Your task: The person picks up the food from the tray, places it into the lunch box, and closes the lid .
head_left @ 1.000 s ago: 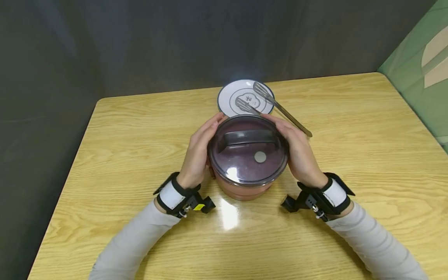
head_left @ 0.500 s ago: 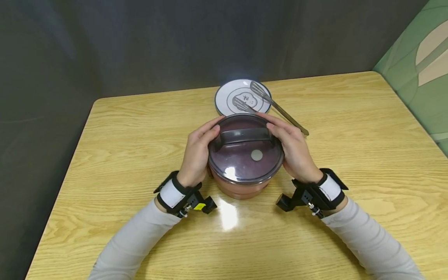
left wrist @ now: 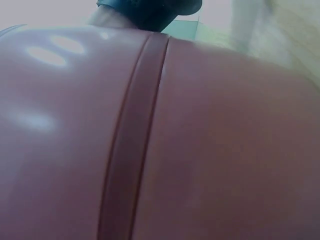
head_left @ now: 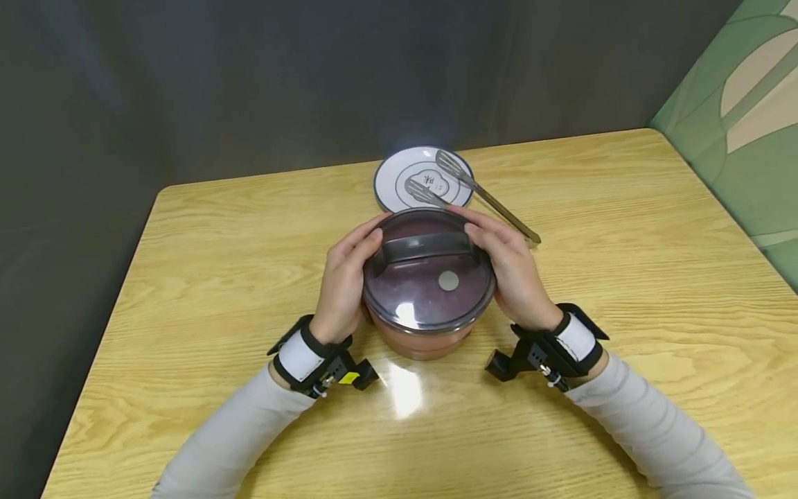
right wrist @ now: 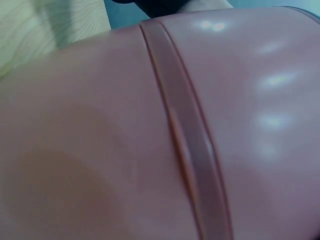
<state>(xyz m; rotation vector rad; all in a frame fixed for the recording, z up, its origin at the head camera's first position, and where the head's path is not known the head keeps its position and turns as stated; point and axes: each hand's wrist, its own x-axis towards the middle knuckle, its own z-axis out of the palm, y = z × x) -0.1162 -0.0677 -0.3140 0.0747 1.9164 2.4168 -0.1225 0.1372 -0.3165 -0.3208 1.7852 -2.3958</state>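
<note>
A reddish-pink pot [head_left: 424, 341] with a see-through dark lid [head_left: 430, 305] stands on the table in the head view. The lid has a black bar handle [head_left: 427, 246] and a pale round spot. My left hand [head_left: 343, 284] grips the pot's left side, thumb on the lid's edge near the handle. Opposite it, my right hand [head_left: 514, 274] holds the right side, its thumb likewise over the lid's edge. The fingers lower down are hidden behind the pot. Glossy pot wall [left wrist: 210, 130] fills the left wrist view, and the same wall [right wrist: 100, 130] fills the right wrist view.
Behind the pot, a white plate [head_left: 394, 177] with a blue rim lies near the table's back edge. Tongs [head_left: 499, 206] with slotted heads rest across it, partly hidden by the pot and right hand. Dark curtain [head_left: 312, 83] hangs behind the wooden table [head_left: 218, 270].
Both thumbs have come up over the lid's edge, beside the handle ends. The whole scene has slid slightly left in the head view; the pot stays in front of the plate.
</note>
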